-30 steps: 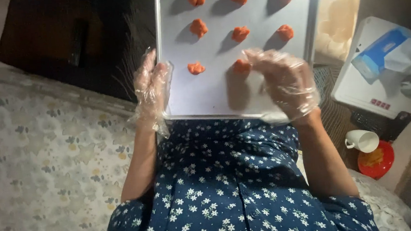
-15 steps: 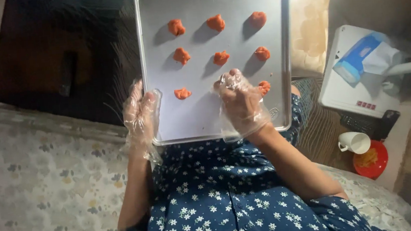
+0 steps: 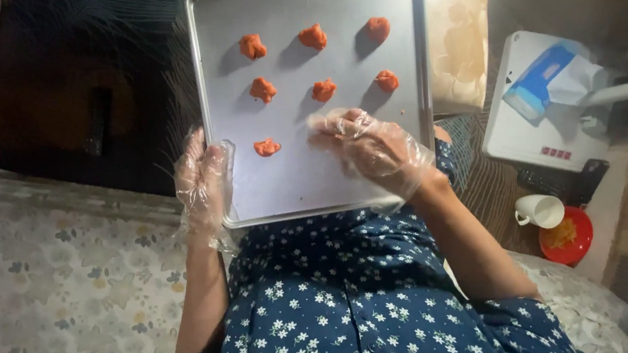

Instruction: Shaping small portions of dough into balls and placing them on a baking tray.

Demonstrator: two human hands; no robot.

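**poster1:** Up past the fingertips of the right hand [image 3: 375, 149] in its thin clear plastic glove: seven small orange-red dough lumps on a shiny rectangular metal baking tray [image 3: 300, 189]. Two full rows of three, then a lone lump [image 3: 267, 147] starting the third row. Fingers [image 3: 332, 123] loosely curled and pointing left, tips down on the tray's middle, just right of that lone lump. Can't tell whether anything is pinched under them, the crinkly glove hides it.

**poster2:** And the gloved left hand [image 3: 201, 182]?

**poster1:** Clamped on the tray's left rim, thumb [image 3: 225, 161] over the edge, fingers underneath, so grasping the tray. Lone lump sits just right of that thumb, about level with it. Between both hands really, but closer to the right fingertips' working end. Nearest upper-row lump [image 3: 324, 90] straight above the right fingertips, apart from them.

**poster2:** Tray orientation?

**poster1:** Long axis running away from the body, near edge resting against a dark blue dress with small white flowers [image 3: 354, 300]. Bare tray below and right of the fingertips. Off to the right, well apart: white mug [image 3: 541, 211] beside a red bowl [image 3: 566, 235].
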